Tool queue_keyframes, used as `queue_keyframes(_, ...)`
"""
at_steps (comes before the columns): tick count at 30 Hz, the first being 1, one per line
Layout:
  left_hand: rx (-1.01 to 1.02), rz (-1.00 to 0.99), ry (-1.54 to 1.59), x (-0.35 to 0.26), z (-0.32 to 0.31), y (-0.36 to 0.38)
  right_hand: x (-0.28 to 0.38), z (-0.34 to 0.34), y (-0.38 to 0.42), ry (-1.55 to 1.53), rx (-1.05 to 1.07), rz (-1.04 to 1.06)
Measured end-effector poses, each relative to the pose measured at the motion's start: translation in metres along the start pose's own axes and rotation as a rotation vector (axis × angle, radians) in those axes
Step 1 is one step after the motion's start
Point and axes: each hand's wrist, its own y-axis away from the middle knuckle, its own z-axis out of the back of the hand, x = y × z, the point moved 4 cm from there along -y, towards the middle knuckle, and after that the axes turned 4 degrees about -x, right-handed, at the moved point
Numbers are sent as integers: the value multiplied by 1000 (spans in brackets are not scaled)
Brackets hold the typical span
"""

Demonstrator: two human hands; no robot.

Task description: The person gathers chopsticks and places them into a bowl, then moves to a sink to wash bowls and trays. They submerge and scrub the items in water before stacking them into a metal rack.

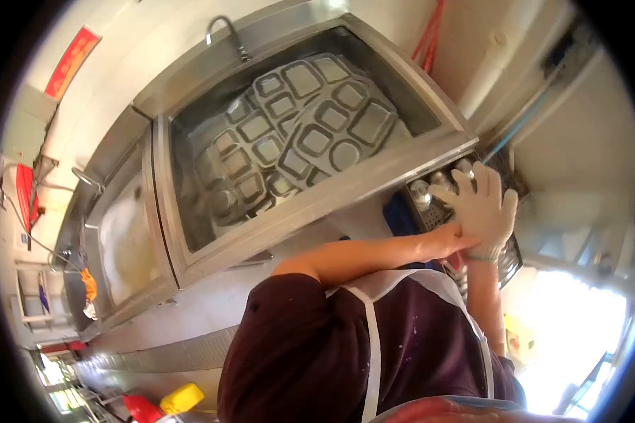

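My right hand [483,208] wears a white knitted glove and is raised with its fingers spread, holding nothing. My bare left hand [444,243] reaches across my body to the right wrist, its fingers closed at the glove's cuff [485,250]. Both hands are to the right of a large steel sink [317,211]. In that sink several metal compartment trays [314,139] lie overlapping, seemingly in water. Below and behind the gloved hand is a dark metal container with shiny round metal items [421,194], partly hidden.
A second sink basin [123,240] on the left holds whitish, foamy water. A curved faucet [226,32] rises behind the tray sink. An orange cloth-like item [88,283] hangs at the far left edge. Yellow [181,399] and red containers stand low at the lower left.
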Motion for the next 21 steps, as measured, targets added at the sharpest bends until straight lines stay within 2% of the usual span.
queue_keyframes(1,-15,-63,-75,-14,15,5,13,-5,-19,-405,16,-37)
queue_keyframes(4,-189,-648,-641,-48,59,36,26,-54,-55,-2587,170,-263)
queue_keyframes(5,-231,-843,-848,-55,70,49,47,-61,-73,-2365,248,-228)
queue_keyframes(6,-215,-748,-835,-60,85,62,75,-60,-95,-2138,313,-207)
queue_keyframes(8,-244,-694,-832,-54,127,68,107,-77,-132,-1918,319,-334)
queue_keyframes(9,-248,-666,-829,-48,155,70,122,-99,-151,-1917,265,-490)
queue_keyframes(11,-234,-423,-668,-23,226,73,134,-149,-165,-1898,149,-805)
queue_keyframes(12,-317,-426,-645,-16,266,80,129,-165,-168,-1524,170,-545)
queue_keyframes(14,-760,-364,-663,7,351,95,122,-198,-171,-757,200,-44)
queue_keyframes(15,-998,-305,-949,38,405,94,126,-210,-170,-620,190,96)
queue_keyframes(16,-1223,-274,-703,41,431,117,128,-220,-163,-479,184,231)
queue_keyframes(17,-1214,-148,-844,67,461,117,130,-225,-157,-337,183,371)
queue_keyframes(19,-1164,-92,-715,146,515,77,128,-236,-151,-533,362,-64)
queue_keyframes(20,-1096,28,-634,163,526,69,129,-243,-146,-632,446,-272)
queue_keyframes(21,-1055,144,-593,166,526,67,134,-245,-146,-546,465,-240)
